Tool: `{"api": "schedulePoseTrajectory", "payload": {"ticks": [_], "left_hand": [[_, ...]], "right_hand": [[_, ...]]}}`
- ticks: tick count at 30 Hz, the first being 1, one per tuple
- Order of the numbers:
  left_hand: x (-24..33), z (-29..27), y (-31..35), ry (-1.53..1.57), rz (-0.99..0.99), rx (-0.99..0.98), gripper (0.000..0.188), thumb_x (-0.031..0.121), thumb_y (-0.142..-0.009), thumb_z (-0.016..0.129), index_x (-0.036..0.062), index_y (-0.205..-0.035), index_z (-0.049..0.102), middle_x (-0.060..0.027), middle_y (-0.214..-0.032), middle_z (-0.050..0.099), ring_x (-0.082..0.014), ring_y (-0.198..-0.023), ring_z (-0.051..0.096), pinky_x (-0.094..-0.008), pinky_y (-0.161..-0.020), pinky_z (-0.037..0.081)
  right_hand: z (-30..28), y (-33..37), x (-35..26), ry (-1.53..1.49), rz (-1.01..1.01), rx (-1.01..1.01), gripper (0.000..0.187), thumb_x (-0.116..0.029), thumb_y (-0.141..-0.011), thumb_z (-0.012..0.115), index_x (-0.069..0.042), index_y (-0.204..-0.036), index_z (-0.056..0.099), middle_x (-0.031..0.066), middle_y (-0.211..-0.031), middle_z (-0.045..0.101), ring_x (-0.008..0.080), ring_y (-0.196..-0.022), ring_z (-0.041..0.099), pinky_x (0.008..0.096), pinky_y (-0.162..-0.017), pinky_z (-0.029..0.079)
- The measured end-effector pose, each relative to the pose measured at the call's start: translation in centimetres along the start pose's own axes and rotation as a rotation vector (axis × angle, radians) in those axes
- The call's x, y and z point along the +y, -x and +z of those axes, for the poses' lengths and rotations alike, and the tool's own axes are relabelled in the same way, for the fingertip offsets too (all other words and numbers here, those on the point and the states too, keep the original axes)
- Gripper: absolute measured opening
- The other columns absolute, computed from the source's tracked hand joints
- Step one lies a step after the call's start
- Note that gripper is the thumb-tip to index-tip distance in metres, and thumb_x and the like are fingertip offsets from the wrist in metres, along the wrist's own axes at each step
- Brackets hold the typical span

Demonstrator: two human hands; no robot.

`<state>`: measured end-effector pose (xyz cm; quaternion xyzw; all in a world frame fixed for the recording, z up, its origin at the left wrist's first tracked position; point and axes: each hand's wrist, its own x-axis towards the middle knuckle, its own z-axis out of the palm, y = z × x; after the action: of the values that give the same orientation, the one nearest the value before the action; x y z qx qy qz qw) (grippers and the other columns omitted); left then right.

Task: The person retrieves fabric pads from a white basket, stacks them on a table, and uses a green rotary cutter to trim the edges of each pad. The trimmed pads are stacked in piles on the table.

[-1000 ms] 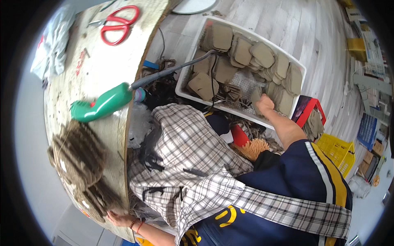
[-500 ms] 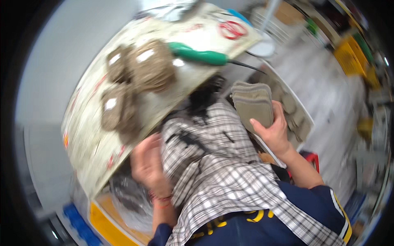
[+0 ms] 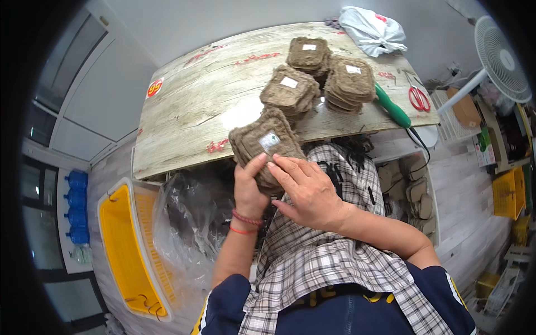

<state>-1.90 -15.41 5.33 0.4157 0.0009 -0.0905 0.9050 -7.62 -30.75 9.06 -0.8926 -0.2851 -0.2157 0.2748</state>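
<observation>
Both hands hold one stack of brown fibrous pads at the near table edge. Left hand cups it from below and the near side, thumb up on the top face. Right hand lies over the near right corner, fingers spread flat, closed on the stack rather than gripping hard.

Handling, judged: pads look coarse, felt-like, light. Soft but with some body; the layers are loose and could slide or fan out. Surface rough, not slippery, not fragile. Best hold is top and bottom together, pressing the layers, near the middle of the long sides. A small white label sits on the top face.

Edges and room: the stack overhangs the table edge, partly above the lap. Three more stacks stand close together further back, right of centre, the nearest just beyond the held one. Left half of the table is bare wood. Green-handled tool and red scissors lie at the right edge; white bag at the far corner. Yellow crate and clear plastic sheet sit below left; white bin with more pads below right.
</observation>
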Motion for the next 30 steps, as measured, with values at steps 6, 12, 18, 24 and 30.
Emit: {"api": "schedulePoseTrajectory", "payload": {"ticks": [6, 12, 18, 24, 30], "left_hand": [[5.0, -10.1, -8.8, -0.145, -0.005, 0.202, 0.034, 0.0, -0.082, 0.061, -0.0049, -0.115, 0.054, -0.0143, -0.103, 0.065, -0.0249, -0.091, 0.066, -0.0403, -0.08, 0.057], [4.8, -16.8, -18.2, -0.574, 0.026, 0.295, 0.057, 0.005, -0.076, 0.075, -0.0077, -0.124, 0.049, -0.0171, -0.109, 0.064, -0.0256, -0.096, 0.064, -0.0351, -0.083, 0.053], [1.8, -12.5, -24.1, -1.269, 0.339, 0.377, 0.057, 0.016, -0.075, 0.078, -0.0084, -0.121, 0.054, -0.0201, -0.114, 0.062, -0.0286, -0.106, 0.058, -0.0386, -0.094, 0.045], [4.7, -19.2, -19.6, -1.353, 0.76, 0.457, 0.042, 0.015, -0.093, 0.057, -0.0081, -0.127, 0.049, -0.0207, -0.113, 0.059, -0.028, -0.097, 0.06, -0.0402, -0.082, 0.053], [-2.6, -8.1, -4.0, -1.507, 0.579, 0.344, 0.028, 0.013, -0.096, 0.055, -0.0051, -0.116, 0.061, -0.0148, -0.115, 0.062, -0.0234, -0.105, 0.058, -0.0335, -0.091, 0.046]], "right_hand": [[-1.1, 3.6, 6.1, -0.02, 0.105, 0.225, 0.038, 0.001, -0.073, 0.07, -0.004, -0.11, 0.066, 0.0125, -0.114, 0.065, 0.0272, -0.104, 0.061, 0.0356, -0.087, 0.048], [-5.0, 7.8, 16.4, 0.238, 0.467, 0.308, 0.03, -0.002, -0.084, 0.061, -0.001, -0.114, 0.06, 0.016, -0.115, 0.06, 0.0331, -0.107, 0.058, 0.0381, -0.094, 0.046], [-8.2, 10.5, 23.7, 0.434, 0.556, 0.45, 0.031, -0.004, -0.085, 0.062, -0.002, -0.115, 0.06, 0.0154, -0.112, 0.06, 0.0328, -0.106, 0.058, 0.0384, -0.092, 0.046], [-9.6, 23.1, 22.4, 0.538, 0.729, 0.602, 0.015, -0.01, -0.086, 0.06, -0.008, -0.101, 0.063, 0.011, -0.098, 0.06, 0.0302, -0.093, 0.059, 0.0372, -0.079, 0.048], [-3.9, 51.6, 20.7, -0.001, 2.087, 0.195, 0.03, -0.027, -0.087, 0.062, 0.0, -0.098, 0.062, 0.0147, -0.097, 0.065, 0.0284, -0.09, 0.063, 0.0387, -0.074, 0.049]]}}
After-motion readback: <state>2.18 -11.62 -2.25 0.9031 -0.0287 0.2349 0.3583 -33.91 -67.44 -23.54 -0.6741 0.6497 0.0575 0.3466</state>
